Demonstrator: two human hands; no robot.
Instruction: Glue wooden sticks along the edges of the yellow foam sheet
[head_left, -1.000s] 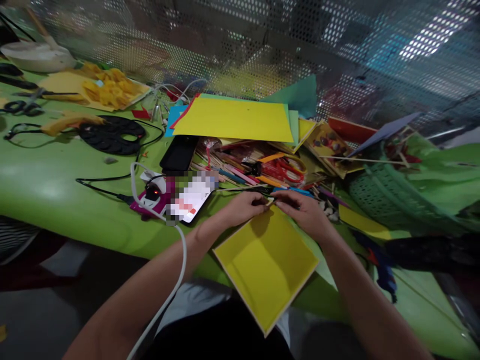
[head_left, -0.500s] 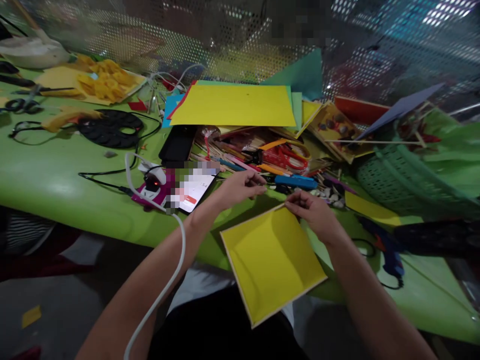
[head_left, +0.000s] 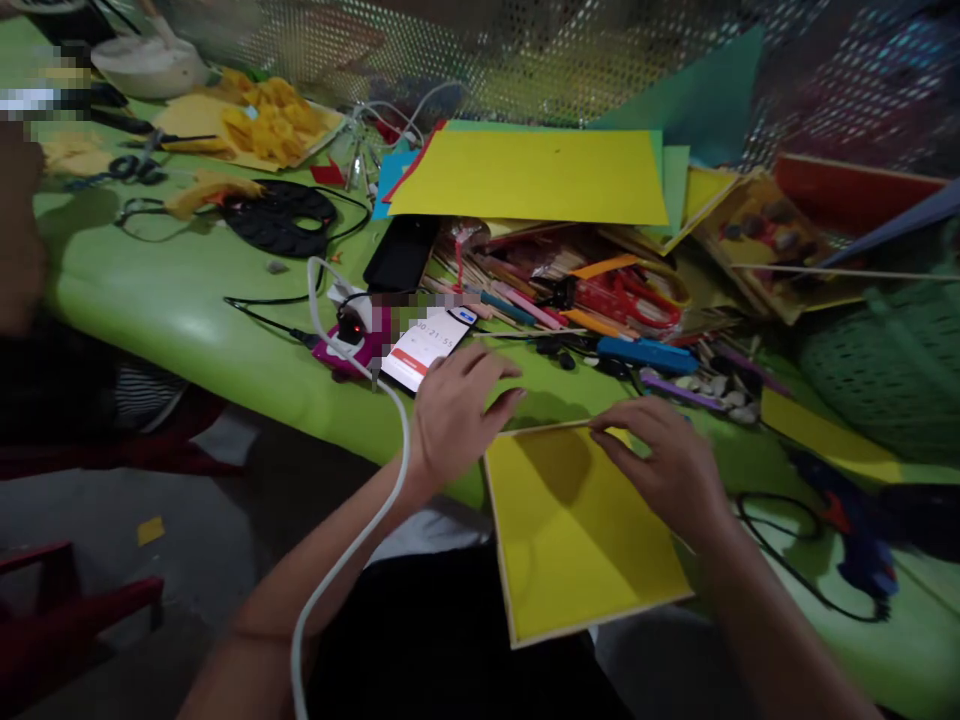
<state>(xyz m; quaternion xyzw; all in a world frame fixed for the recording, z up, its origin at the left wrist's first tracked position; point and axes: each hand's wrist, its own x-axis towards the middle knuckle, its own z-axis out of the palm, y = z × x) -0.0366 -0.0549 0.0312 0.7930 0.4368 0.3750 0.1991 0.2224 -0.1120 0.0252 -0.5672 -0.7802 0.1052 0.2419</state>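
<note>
A square yellow card tray [head_left: 577, 540] with low raised edges lies half over the near edge of the green table [head_left: 172, 310] and over my lap. My right hand [head_left: 664, 470] rests on its far edge with the fingers bent over the rim. My left hand [head_left: 457, 405] hovers just left of the tray's far corner, fingers spread and nothing in it. A phone [head_left: 427, 345] with a lit timer screen lies just beyond my left hand.
A white cable [head_left: 352, 540] runs across my left forearm to a pink plug block [head_left: 352, 345]. Behind lie sticks, red scissors [head_left: 637, 300], a blue cutter [head_left: 645, 355], yellow sheets [head_left: 532, 175], a green basket [head_left: 892, 370] and a glue gun [head_left: 855, 540]. A person sits at far left.
The tray has turned and now lies flatter. My left hand has let go of its corner and opened, drifting left. The view has swung left and down.
</note>
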